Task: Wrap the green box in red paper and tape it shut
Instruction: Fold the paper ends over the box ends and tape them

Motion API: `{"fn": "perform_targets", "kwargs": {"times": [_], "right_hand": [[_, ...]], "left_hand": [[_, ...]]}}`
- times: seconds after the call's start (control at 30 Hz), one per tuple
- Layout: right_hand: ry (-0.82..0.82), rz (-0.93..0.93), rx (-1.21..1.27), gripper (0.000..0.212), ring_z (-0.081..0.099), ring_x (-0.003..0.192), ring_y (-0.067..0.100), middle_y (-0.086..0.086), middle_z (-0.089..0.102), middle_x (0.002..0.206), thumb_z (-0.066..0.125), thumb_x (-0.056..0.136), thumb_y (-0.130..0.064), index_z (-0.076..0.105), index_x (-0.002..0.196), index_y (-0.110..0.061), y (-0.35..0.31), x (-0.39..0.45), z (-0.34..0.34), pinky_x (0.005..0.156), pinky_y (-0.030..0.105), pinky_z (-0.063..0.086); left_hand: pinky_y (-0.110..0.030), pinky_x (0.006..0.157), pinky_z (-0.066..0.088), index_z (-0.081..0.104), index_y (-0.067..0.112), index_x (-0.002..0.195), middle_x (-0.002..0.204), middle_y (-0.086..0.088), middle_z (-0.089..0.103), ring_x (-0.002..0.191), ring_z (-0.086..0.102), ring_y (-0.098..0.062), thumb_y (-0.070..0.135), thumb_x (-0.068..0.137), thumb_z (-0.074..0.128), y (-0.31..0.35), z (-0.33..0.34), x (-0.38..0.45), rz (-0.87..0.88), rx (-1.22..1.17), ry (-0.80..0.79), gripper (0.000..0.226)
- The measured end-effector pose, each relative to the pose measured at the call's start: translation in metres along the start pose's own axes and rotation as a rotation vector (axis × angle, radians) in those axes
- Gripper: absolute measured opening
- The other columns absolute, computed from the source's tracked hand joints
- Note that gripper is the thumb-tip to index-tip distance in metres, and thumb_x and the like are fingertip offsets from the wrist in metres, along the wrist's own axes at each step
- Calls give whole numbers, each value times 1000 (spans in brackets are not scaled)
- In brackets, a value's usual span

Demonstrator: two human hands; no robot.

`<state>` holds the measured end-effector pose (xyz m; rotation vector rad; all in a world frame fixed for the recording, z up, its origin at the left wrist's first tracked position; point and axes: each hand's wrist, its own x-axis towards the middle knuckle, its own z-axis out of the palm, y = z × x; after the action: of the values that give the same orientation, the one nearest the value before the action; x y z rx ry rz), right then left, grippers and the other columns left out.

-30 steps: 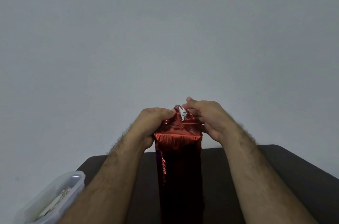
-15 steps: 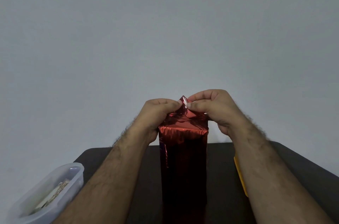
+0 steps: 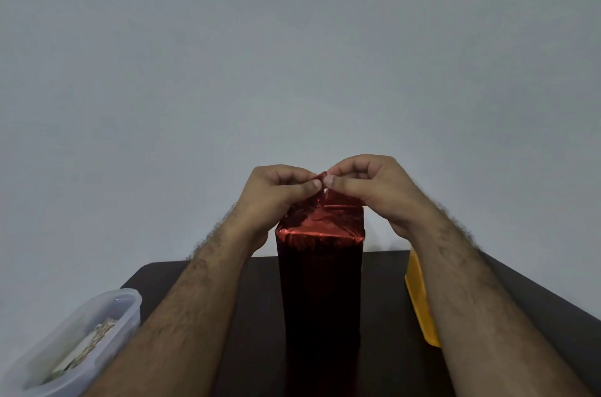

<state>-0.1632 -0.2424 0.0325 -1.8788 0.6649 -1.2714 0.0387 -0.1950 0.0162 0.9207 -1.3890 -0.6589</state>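
Hands, left (image 3: 276, 193) and right (image 3: 367, 188), pinch red paper (image 3: 320, 224) peak, fingers curled.

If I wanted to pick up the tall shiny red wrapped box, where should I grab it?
Probably grip the tall shiny red wrapped box round its flat long sides, near the middle, coming from left and right. It stands upright on the dark table. Its top is loose crumpled paper, pinched by the left hand and right hand.

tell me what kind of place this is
Probably a home craft or desk corner: a small dark table against a bare grey wall, with a clear plastic tub and a yellow plastic tray.
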Motion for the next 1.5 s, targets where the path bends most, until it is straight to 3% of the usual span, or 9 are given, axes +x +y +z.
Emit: {"fn": "perform_targets", "kwargs": {"times": [0.1, 0.23, 0.37, 0.57, 0.73, 0.97, 1.27, 1.4, 1.5], "right_hand": [[-210, 101, -97, 60, 77, 109, 19, 6, 80, 114, 94, 75, -26, 71, 129, -14, -9, -5, -14, 105, 40, 56], [-344, 138, -220, 79, 75, 112, 13, -3, 79, 120, 98, 67, -28, 65, 138, -20, -19, -14, -22, 106, 38, 56], [-284, 72, -325, 60, 77, 100, 10, -5, 81, 106, 100, 65, -12, 75, 119, -22, -22, -17, -13, 86, 24, 61], [-175, 28, -419, 40, 74, 104, 2, -10, 82, 100, 99, 68, -20, 84, 104, -25, -7, -10, -17, 99, 28, 56], [-200, 4, -471, 44, 69, 113, -5, -17, 80, 108, 97, 74, -25, 81, 115, -28, 2, -4, -17, 109, 29, 50], [-245, -73, -644, 27, 63, 111, -12, -29, 76, 105, 90, 82, -36, 83, 108, -41, 3, -1, -18, 99, 16, 41], [-183, -103, -780, 22, 65, 110, -4, -24, 77, 105, 82, 88, -29, 83, 105, -42, 0, -2, -9, 102, 30, 53], [-117, -95, -929, 23, 65, 113, 7, -19, 74, 115, 76, 93, -29, 80, 110, -44, 1, 1, 0, 100, 40, 56], [-119, -98, -919, 25, 64, 115, 7, -18, 74, 118, 77, 93, -25, 80, 110, -43, 1, 0, -3, 100, 37, 54]], "left_hand": [[-44, 82, 64, 83, 5, 94, 93, -19, 80, 84, 77, -28, 6, 90, 81, -2, 4, -1, 6, -28, 52, 5], [-51, 85, 63, 84, 5, 94, 92, -19, 80, 86, 77, -33, 8, 90, 81, -5, 10, -1, 7, -60, 97, 5], [-52, 90, 63, 84, 5, 93, 94, -19, 80, 96, 77, -40, 6, 89, 81, -6, 10, 1, 5, -51, 83, 5], [-37, 89, 62, 84, 5, 97, 98, -13, 82, 97, 79, -29, 2, 91, 78, -13, -4, 0, 11, 29, -33, 9], [-42, 97, 61, 84, 3, 103, 102, -14, 81, 103, 77, -31, 2, 92, 76, -18, -14, 0, 50, 94, -123, 13], [-26, 91, 57, 84, 3, 101, 103, -9, 82, 106, 75, -22, -3, 92, 67, -20, -20, -2, 158, 198, -224, 20], [-48, 99, 59, 85, 5, 97, 101, -7, 82, 106, 76, -26, 18, 82, 67, -28, -19, 1, 245, 235, -177, 27], [-41, 94, 61, 86, 13, 102, 97, 1, 83, 99, 77, -18, 17, 83, 66, -26, -17, 2, 275, 348, -162, 27], [-34, 90, 60, 79, 8, 110, 96, -7, 83, 98, 78, -23, 11, 86, 64, -19, -11, 1, 223, 181, -140, 29]]}}
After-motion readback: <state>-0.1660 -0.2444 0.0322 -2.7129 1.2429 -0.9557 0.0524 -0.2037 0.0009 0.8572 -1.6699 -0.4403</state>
